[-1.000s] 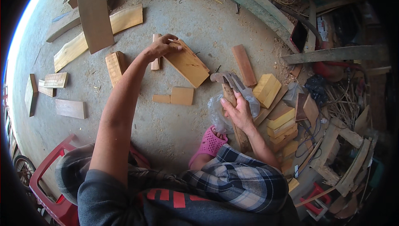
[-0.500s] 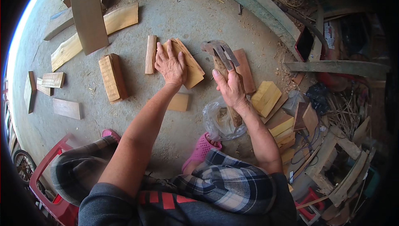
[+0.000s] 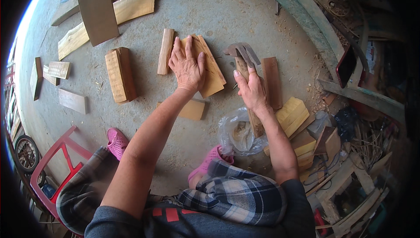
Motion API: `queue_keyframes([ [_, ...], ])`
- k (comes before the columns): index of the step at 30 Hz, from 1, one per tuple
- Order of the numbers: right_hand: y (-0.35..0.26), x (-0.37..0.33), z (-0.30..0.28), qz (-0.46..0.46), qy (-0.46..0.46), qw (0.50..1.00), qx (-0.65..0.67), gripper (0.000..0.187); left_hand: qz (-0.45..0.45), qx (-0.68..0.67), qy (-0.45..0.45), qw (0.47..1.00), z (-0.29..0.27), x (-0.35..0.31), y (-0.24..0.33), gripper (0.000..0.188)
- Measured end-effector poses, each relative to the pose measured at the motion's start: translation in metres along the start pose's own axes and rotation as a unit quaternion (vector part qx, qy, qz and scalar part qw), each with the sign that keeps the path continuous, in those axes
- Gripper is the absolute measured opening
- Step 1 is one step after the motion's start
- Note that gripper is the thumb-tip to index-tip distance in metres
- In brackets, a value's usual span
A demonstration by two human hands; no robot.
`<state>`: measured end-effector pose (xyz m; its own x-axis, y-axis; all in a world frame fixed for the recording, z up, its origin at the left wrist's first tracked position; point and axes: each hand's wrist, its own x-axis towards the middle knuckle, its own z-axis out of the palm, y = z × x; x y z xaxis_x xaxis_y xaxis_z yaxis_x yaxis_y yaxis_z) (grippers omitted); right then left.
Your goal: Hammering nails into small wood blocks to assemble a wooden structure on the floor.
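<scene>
My left hand (image 3: 187, 68) lies with its fingers spread on a yellowish board (image 3: 213, 88), which has a wooden strip (image 3: 212, 60) along its right edge. Just left of those fingertips is a narrow wooden batten (image 3: 166, 52) on the floor. In my right hand (image 3: 252, 90) is a claw hammer (image 3: 243, 52), gripped around its wooden handle close below the rusty metal head. The handle's lower end (image 3: 255, 124) shows beneath the hand, over a clear plastic bag (image 3: 234, 139). A thin pointed bit shows by my right thumb; I cannot make out what it is.
A thick wooden block (image 3: 121, 76) stands at left, with several small offcuts beyond it. A reddish board (image 3: 272, 82) lies right of the hammer, near stacked yellow blocks (image 3: 292, 116). A red plastic chair (image 3: 65, 150) is at lower left; a phone (image 3: 346, 66) leans at right.
The whole view has shifted a little. My left hand still presses on the board, and my right hand still grips the hammer, whose head has turned slightly.
</scene>
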<state>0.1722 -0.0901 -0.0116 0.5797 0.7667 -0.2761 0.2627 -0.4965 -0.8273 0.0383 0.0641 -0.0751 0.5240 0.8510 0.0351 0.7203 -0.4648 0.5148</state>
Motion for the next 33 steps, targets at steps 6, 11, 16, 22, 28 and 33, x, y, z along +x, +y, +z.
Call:
queue_keyframes([
  [6, -0.017, -0.010, -0.028, 0.102, 0.015, 0.984, 0.146, 0.031, 0.116, 0.143, -0.130, 0.974, -0.048, 0.034, -0.004, 0.099],
  [11, 0.015, -0.042, -0.025, 0.207, -0.003, 0.937, 0.281, 0.029, 0.331, 0.255, -0.311, 0.854, -0.080, 0.080, 0.017, 0.129],
  [16, 0.020, -0.063, -0.016, 0.234, 0.003, 0.924, 0.303, 0.031, 0.411, 0.267, -0.368, 0.790, -0.064, 0.097, 0.021, 0.127],
  [22, 0.018, -0.073, -0.018, 0.215, -0.013, 0.913, 0.347, 0.032, 0.508, 0.253, -0.264, 0.780, -0.084, 0.086, 0.005, 0.103],
  [28, 0.010, -0.097, -0.035, 0.171, -0.085, 0.832, 0.520, 0.041, 0.398, 0.240, -0.261, 0.846, -0.116, 0.068, -0.007, 0.093],
  [33, 0.008, -0.100, -0.038, 0.193, -0.139, 0.853, 0.464, 0.042, 0.497, 0.185, -0.199, 0.824, -0.120, 0.072, -0.027, 0.079],
])
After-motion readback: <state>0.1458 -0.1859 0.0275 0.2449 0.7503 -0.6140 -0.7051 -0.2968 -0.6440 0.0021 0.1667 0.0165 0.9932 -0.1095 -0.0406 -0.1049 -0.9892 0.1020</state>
